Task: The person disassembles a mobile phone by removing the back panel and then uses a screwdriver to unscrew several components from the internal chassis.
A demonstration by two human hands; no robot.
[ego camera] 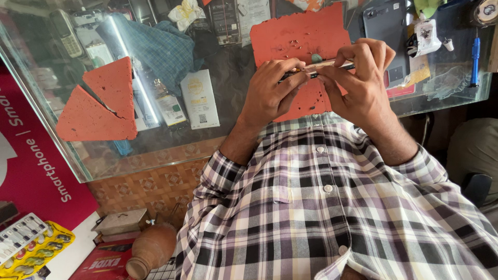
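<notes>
Head view looks down over a glass-topped display surface (155,150) that spans the upper part of the scene. Next in size comes the person's purple, black and white checked shirt (332,218), filling the lower right. A large red rubber work mat (301,36) lies on the glass under the hands, with tiny screws scattered on it. Two red triangular mat pieces (101,103) lie well apart from it, toward the left, touching each other along a crack. A blue checked cloth (155,49) lies between the triangles and the large mat. A white printed card (199,98) rests just below the cloth. A blue-handled screwdriver (475,57) lies at the far right edge of the glass.

Both hands meet above the mat. The left hand (270,93) has its grip closed around one end of a thin dark smartphone held edge-on (316,72); the right hand (363,83) pinches the other end, fingers curled over the top edge.
</notes>
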